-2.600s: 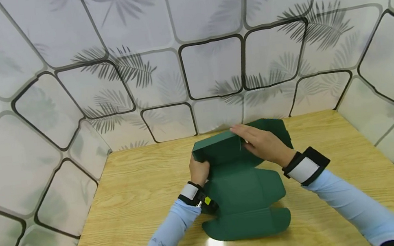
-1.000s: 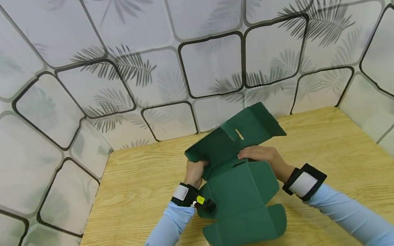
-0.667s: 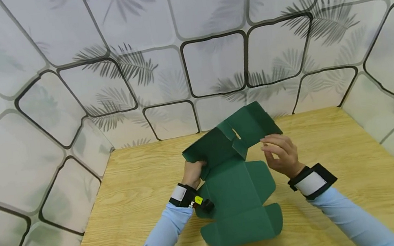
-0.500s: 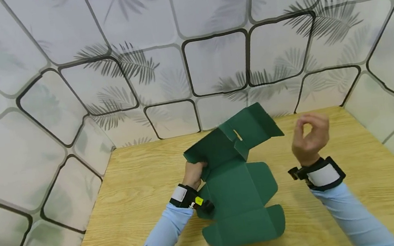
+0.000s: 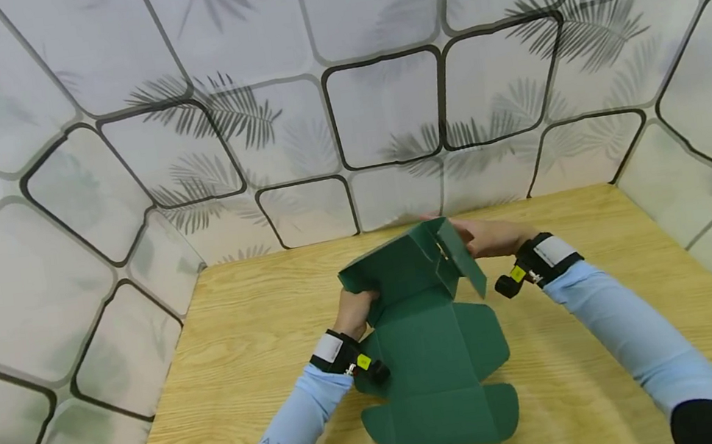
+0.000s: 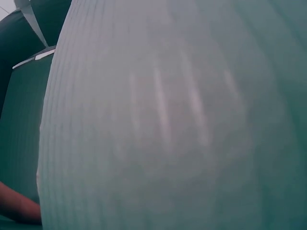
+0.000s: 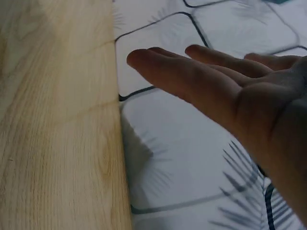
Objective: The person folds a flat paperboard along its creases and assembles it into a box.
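Note:
A green cardboard box (image 5: 421, 347), partly folded, lies in front of me with its far wall raised and its near flaps spread flat. My left hand (image 5: 354, 311) grips the raised part at its left corner, thumb on the inside. Behind the far right flap (image 5: 462, 257) is my right hand (image 5: 491, 236), its fingers partly hidden by the cardboard. That flap stands bent toward me, with a slot near its fold. In the right wrist view the fingers (image 7: 192, 81) are straight. A cardboard panel (image 6: 158, 115) fills most of the left wrist view.
The box rests on a wooden table (image 5: 258, 293). A patterned curtain (image 5: 383, 115) hangs along the table's far edge and both sides. A camera (image 5: 507, 285) sticks out from the right wrist strap.
My right hand has left the fold, swung out to the right with curled fingers, then come behind the far right flap. That flap has turned toward me. My left hand keeps its grip.

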A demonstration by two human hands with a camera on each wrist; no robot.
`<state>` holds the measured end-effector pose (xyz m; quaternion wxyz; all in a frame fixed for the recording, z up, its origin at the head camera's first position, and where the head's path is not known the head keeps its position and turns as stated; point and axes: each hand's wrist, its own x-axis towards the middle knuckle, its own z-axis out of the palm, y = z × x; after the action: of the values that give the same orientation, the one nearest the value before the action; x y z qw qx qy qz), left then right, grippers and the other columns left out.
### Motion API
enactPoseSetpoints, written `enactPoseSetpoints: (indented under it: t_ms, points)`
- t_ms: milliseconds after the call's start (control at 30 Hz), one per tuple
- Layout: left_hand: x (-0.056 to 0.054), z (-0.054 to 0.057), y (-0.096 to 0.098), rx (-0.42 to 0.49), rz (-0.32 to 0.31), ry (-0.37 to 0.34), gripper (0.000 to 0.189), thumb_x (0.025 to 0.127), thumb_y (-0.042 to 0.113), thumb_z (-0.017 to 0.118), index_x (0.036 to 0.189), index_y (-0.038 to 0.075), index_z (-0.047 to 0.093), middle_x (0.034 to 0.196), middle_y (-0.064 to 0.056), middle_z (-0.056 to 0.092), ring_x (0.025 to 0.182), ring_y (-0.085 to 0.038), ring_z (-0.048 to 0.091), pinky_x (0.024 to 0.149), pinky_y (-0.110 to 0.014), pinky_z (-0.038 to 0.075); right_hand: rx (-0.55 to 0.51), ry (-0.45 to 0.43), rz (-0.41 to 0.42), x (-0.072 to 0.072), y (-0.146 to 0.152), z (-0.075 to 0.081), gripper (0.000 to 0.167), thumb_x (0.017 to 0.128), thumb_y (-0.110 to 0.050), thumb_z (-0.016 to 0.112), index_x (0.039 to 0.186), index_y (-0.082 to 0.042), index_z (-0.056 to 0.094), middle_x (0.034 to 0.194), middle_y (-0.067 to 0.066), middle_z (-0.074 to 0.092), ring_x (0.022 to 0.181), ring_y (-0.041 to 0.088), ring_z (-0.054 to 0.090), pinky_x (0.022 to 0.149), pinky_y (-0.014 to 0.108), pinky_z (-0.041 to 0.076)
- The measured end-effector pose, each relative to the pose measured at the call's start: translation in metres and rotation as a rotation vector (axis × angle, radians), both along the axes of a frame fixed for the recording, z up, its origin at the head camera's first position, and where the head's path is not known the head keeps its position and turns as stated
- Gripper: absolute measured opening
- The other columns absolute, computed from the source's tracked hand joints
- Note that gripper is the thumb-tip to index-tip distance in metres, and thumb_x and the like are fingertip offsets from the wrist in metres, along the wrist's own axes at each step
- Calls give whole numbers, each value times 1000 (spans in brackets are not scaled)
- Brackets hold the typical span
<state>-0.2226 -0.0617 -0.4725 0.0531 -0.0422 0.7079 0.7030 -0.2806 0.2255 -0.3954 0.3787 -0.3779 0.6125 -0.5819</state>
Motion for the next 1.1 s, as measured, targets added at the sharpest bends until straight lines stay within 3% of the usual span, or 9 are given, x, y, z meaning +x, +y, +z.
enactPoseSetpoints:
  t_ms: [100,200,300,367,533,667,733,933,1100]
  points:
    - [10,14,4,-24,1,0,42,77,-10,47,119,-13,50,111,-16,52,101,-24,47,95,-36,42,121,47,-83,12,-18,3,130,76,-58,74,152,-17,-24,158,28,-15,143,54,4,108,61,32]
    - [12,19,6,-29,29,-2,28,78,-10,48,105,-9,54,93,-6,48,87,-18,44,78,-27,40,225,129,-217,27,-31,8,132,75,-53,78,152,-17,-24,156,24,-25,142,56,-5,109,66,26]
    - [11,18,5,-62,64,31,28,77,-11,49,105,-8,55,91,-7,48,83,-18,42,73,-27,37,290,210,-358,40,-39,10,129,77,-42,81,153,-18,-21,158,26,-12,142,55,8,106,65,32]
    - [12,18,5,-119,74,68,35,78,-11,48,112,-9,55,98,-13,54,87,-22,46,77,-31,39,332,291,-451,47,-45,8,126,77,-37,81,154,-17,-16,158,29,3,139,54,23,101,63,38]
    - [14,20,9,-240,47,126,58,81,-8,46,138,-4,43,134,-26,51,118,-37,50,102,-51,41,445,516,-692,59,-59,-5,109,80,-28,80,155,-6,3,144,33,37,126,50,45,98,60,42]
    - [18,25,13,-301,29,128,57,83,-4,49,139,-5,38,135,-30,50,126,-43,48,103,-58,40,489,653,-875,63,-61,-15,88,82,-16,77,150,-2,23,132,34,51,112,49,56,91,59,46]
    - [22,29,15,-327,15,125,54,83,-1,52,136,-4,39,132,-31,51,123,-44,50,99,-57,43,497,714,-954,63,-59,-19,77,83,-11,74,146,-1,32,121,33,59,97,47,62,81,56,51]
    - [28,38,22,-392,-6,160,46,81,4,58,124,-1,42,118,-29,58,106,-39,58,83,-50,51,440,751,-1101,62,-55,-25,61,83,-2,69,138,-1,44,105,32,65,78,44,65,69,54,52]
    - [29,38,24,-387,-8,190,47,81,3,58,125,-1,42,120,-29,58,110,-40,58,88,-53,49,391,739,-1189,62,-57,-28,58,79,4,66,134,-2,48,93,31,67,66,40,61,54,44,45]
